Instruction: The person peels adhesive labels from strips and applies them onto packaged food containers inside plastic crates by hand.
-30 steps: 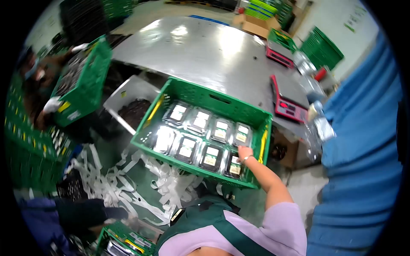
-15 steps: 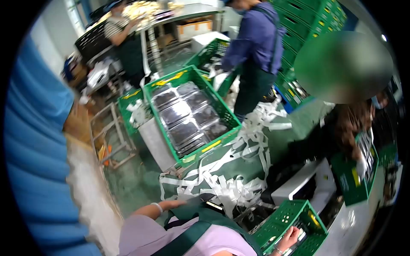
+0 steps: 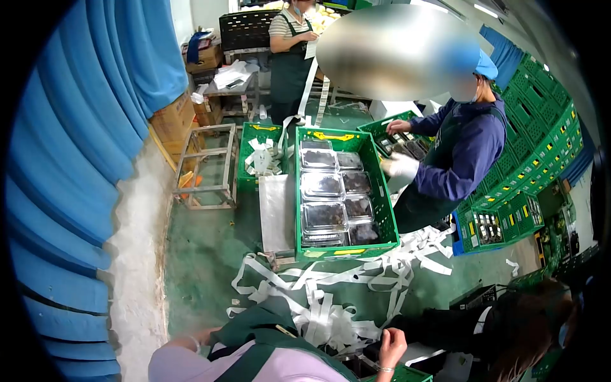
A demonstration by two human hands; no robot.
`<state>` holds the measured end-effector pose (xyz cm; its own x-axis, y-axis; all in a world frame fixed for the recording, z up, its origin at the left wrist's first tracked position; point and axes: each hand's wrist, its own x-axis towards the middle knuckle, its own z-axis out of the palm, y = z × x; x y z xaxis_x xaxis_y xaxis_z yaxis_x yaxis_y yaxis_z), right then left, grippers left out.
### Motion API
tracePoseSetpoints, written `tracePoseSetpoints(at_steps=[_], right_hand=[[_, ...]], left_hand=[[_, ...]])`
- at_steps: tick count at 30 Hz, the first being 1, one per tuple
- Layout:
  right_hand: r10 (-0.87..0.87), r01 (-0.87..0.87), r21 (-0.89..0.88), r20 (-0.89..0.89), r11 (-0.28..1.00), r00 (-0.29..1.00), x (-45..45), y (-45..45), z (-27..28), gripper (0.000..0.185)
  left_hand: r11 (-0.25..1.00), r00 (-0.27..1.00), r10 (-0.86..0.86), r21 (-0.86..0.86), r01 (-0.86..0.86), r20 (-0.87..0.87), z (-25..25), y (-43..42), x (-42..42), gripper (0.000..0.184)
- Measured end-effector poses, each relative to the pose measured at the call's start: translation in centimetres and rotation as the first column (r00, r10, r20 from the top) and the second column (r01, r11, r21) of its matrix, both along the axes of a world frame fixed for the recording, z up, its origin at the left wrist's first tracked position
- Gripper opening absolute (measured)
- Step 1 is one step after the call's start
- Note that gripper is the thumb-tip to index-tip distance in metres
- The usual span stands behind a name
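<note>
My right hand (image 3: 393, 349) is raised at the bottom, above the edge of a green crate (image 3: 410, 374) beside me. Its fingers are curled and closed, with nothing visible in them. At my other side, my left hand (image 3: 209, 335) is near the dark green apron (image 3: 254, 331); its fingers are hidden and blurred. In front of me stands a large green crate (image 3: 393, 219) with yellow handles. Several clear plastic boxes (image 3: 323, 218) with dark contents are stacked inside it, in two rows.
White strip waste (image 3: 331, 325) litters the floor. A person in purple (image 3: 468, 159) works over another green crate (image 3: 369, 127). Another person (image 3: 289, 70) holds strips at the back. Someone leans (image 3: 534, 325) at the right. A metal frame (image 3: 207, 172) and blue curtain (image 3: 83, 159) are at left.
My view has turned to the right, so the large crate appears more upright. My right hand has risen out of the crate beside me. The person in purple has straightened up.
</note>
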<state>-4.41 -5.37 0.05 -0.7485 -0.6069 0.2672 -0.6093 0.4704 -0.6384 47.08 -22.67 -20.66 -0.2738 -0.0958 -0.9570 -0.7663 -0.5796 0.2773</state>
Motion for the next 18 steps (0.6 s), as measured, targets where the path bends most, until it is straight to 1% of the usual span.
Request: tracePoseSetpoints(at_steps=[2, 5, 6, 11, 12, 13, 14, 15, 16, 17, 18], right_hand=[[0.1, -0.105, -0.06, -0.069, 0.993, 0.993, 0.6, -2.6, -0.4, 0.008], [0.177, -0.177, -0.01, 0.075, 0.984, 0.981, 3.3, -6.1, -1.4, 0.008], [0.205, -0.206, 0.0, 0.087, 0.979, 0.975, 4.3, -7.0, -2.1, 0.009], [0.341, -0.348, -0.001, 0.199, 0.938, 0.919, 9.0, -12.7, -3.0, 0.009], [0.37, -0.377, -0.009, 0.208, 0.926, 0.905, 9.9, -14.5, -2.8, 0.01], [0.388, -0.398, 0.007, 0.212, 0.917, 0.897, 10.8, -16.5, -2.5, 0.01], [0.399, -0.413, 0.019, 0.22, 0.911, 0.89, 11.8, -18.9, -2.2, 0.01], [0.435, -0.446, 0.019, 0.195, 0.895, 0.879, 12.6, -21.4, -2.1, 0.01], [0.462, -0.473, 0.021, 0.173, 0.881, 0.87, 13.3, -24.1, -1.9, 0.01], [0.459, -0.47, 0.035, 0.164, 0.882, 0.873, 14.3, -27.2, -1.6, 0.01], [0.466, -0.48, 0.068, 0.161, 0.874, 0.87, 15.1, -30.2, -1.5, 0.01]], left_hand=[[0.997, 0.998, 0.07, -0.036, -0.07, -0.01, 0.4, 0.3, -0.1, 0.063], [0.975, 0.983, 0.179, -0.126, -0.184, -0.049, 0.4, -0.8, -0.8, 0.06], [0.96, 0.974, 0.218, -0.164, -0.225, -0.063, 0.3, -1.4, -0.9, 0.059], [0.821, 0.902, 0.416, -0.381, -0.426, -0.115, -0.3, -6.1, -0.5, 0.053], [0.798, 0.897, 0.432, -0.421, -0.43, -0.097, -0.6, -7.5, -0.3, 0.052], [0.829, 0.935, 0.355, -0.472, -0.3, 0.029, -1.0, -9.5, 0.1, 0.052], [0.827, 0.934, 0.357, -0.474, -0.303, 0.025, -1.1, -11.4, 0.5, 0.052], [0.808, 0.949, 0.314, -0.525, -0.268, -0.002, 1.2, -13.5, -0.4, 0.05], [0.787, 0.965, 0.262, -0.574, -0.227, -0.023, 2.6, -16.2, 0.0, 0.049], [0.758, 0.968, 0.246, -0.612, -0.227, -0.054, 0.0, -18.4, 1.2, 0.048], [0.742, 0.967, 0.235, -0.625, -0.242, -0.096, -1.4, -20.5, 2.2, 0.046]])
